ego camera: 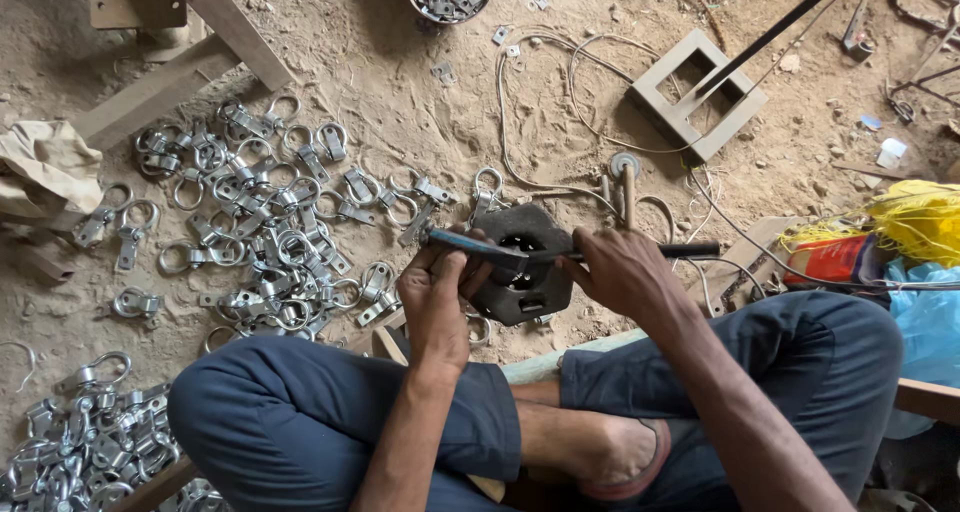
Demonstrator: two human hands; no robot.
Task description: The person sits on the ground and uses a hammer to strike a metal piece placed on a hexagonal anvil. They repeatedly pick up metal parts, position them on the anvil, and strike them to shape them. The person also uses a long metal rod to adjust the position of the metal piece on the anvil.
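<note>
Sandy dirt floor (400, 82), bare in the middle, littered with hardware

Seated person's legs in dark blue trousers (300, 422), crossed at the lower edge of the view

Loose heap of silver metal ring-and-plate fittings (260, 242) on the floor, left of the hands; a second heap (80, 442) at the lower left corner

Grey rectangular block with two openings (695, 92), upper right, well apart from the hands

Dark round iron block with a holed centre (525, 262), on the floor just ahead of the knees, between both hands

Left hand (440, 292), fingers closed on a long dark flat metal bar (480, 247) lying across the iron block

Right hand (620, 267), clamped around the bar's black handle (690, 249)
</note>
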